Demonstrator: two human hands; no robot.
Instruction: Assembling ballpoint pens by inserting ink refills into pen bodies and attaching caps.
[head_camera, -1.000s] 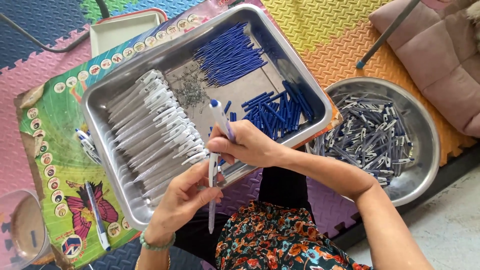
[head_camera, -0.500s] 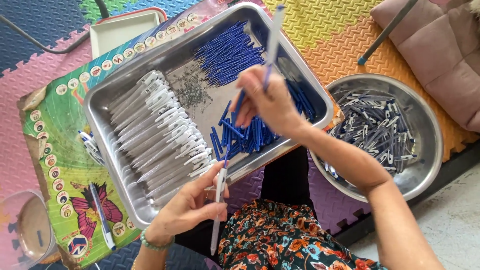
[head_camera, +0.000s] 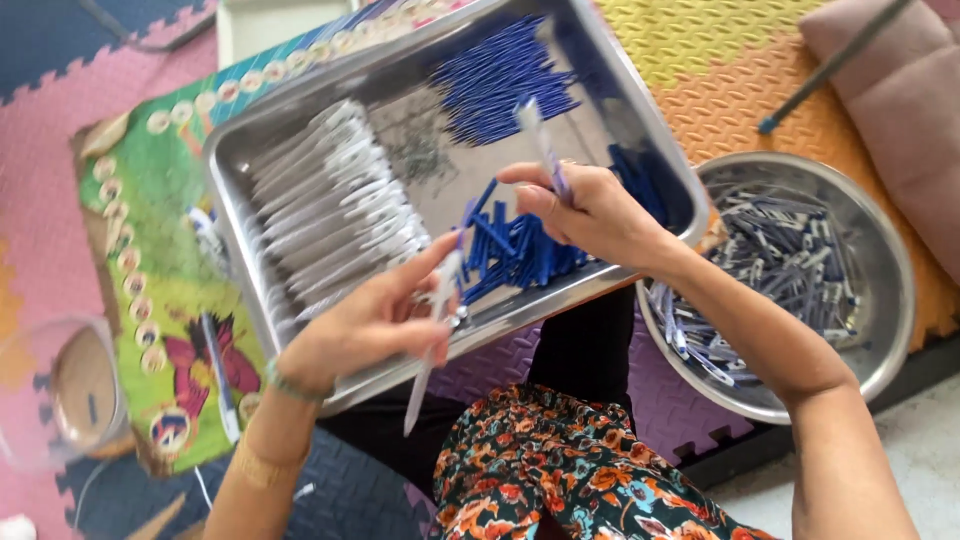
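Your left hand (head_camera: 365, 325) was closed around a white pen barrel (head_camera: 428, 350), which hung down over the near rim of the metal tray (head_camera: 640, 130); your fingers hid the barrel's upper end. Your right hand (head_camera: 590, 210) pinched a pen (head_camera: 543, 150) that stuck up, blurred so its tip was hard to make out. That hand covered part of the blue caps (head_camera: 520, 250) lying in the tray beside the white barrels (head_camera: 330, 210). The round bowl (head_camera: 880, 250) of finished pens was partly behind your right forearm.
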